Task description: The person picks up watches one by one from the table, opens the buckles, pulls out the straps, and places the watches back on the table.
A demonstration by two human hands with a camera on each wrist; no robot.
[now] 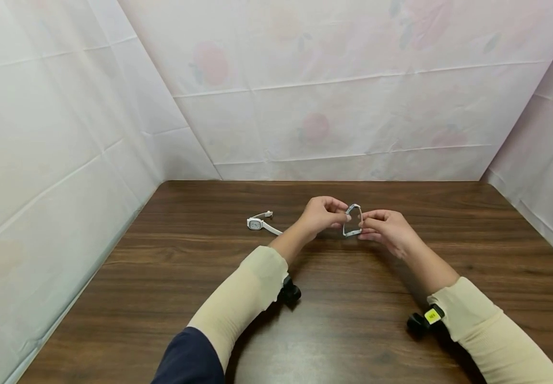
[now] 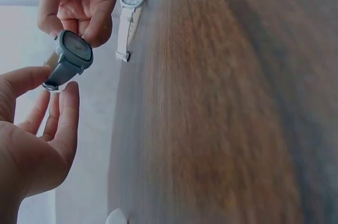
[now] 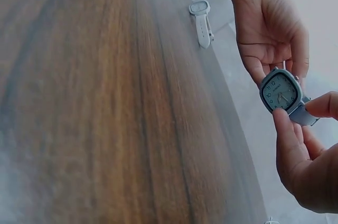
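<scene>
Your left hand (image 1: 321,215) and right hand (image 1: 385,228) both pinch the grey watch (image 1: 353,220) above the surface (image 1: 353,320), so keep fingertips on the strap ends, off the dial, while the white watch (image 1: 258,223) lies at nine o'clock.

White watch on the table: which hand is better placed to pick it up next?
Left, probably. The white watch lies on the table just beside the left hand; the right hand is farther away. Both hold the grey watch.
</scene>
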